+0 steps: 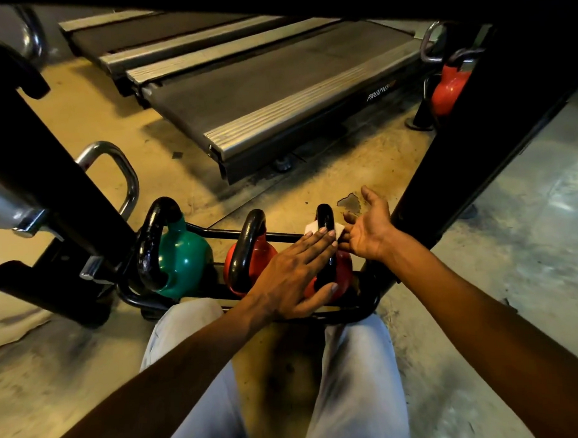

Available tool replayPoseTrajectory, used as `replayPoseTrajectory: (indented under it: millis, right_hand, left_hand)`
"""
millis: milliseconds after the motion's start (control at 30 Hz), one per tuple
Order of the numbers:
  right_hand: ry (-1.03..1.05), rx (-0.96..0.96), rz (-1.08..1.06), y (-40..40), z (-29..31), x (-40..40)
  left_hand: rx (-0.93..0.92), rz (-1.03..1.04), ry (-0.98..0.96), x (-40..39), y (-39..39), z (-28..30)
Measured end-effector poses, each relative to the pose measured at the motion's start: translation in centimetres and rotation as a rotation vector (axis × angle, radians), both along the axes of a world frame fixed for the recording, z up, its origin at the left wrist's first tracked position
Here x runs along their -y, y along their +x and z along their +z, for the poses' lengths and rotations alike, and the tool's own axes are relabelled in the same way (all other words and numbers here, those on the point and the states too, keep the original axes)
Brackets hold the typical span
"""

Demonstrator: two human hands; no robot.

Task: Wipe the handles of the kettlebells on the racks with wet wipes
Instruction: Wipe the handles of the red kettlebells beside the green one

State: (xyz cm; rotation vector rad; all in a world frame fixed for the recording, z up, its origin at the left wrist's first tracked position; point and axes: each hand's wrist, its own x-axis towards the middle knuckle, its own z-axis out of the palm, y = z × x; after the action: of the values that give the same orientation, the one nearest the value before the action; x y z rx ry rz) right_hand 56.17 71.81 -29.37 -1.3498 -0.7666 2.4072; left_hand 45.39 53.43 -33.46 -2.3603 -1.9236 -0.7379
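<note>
White wet wipe sits draped on the black handle of the rightmost red kettlebell on the low rack, left hand flat against it, right hand released, fingers straight; wiping apparently mid-way, neighbouring handles' status unknowable.

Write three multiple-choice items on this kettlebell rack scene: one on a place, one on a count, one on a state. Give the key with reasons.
1. Where is the white wipe?
A. on the floor
B. around the handle of the right-hand red kettlebell
C. on the green kettlebell

2. How many kettlebells sit on the low rack by the knees?
A. two
B. three
C. five

3. How is the right hand?
A. open, palm up
B. clenched in a fist
C. gripping a rack post

Key: B, the wipe shows on both sides of that black handle; B, one green and two red; A, its fingers are spread beside the wipe.
</note>
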Motion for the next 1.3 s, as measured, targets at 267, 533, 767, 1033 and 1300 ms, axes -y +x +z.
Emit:
replayPoseTrajectory:
  millis: [267,533,767,1033,1300]
  right_hand:
    - [-0.049,-0.007,0.129,2.5,0.1,1.2]
    - [-0.001,-0.066,0.172,4.3,-0.3,3.4]
    - [0.201,-0.045,0.25,5.5,-0.3,5.0]
    - [0.443,0.012,0.15,5.8,-3.2,8.4]
    - [0.693,0.06,0.141,7.3,-3.7,11.9]
  left_hand:
    - [0.003,-0.017,-0.006,-0.1,-0.4,0.2]
    - [-0.019,-0.047,-0.013,-0.3,-0.9,0.4]
    - [0.01,-0.034,-0.002,-1.6,-2.0,2.1]
    - [0.009,-0.082,-0.173,-3.2,-3.8,2.4]
    - [0.001,-0.098,-0.185,-4.0,-4.1,3.3]
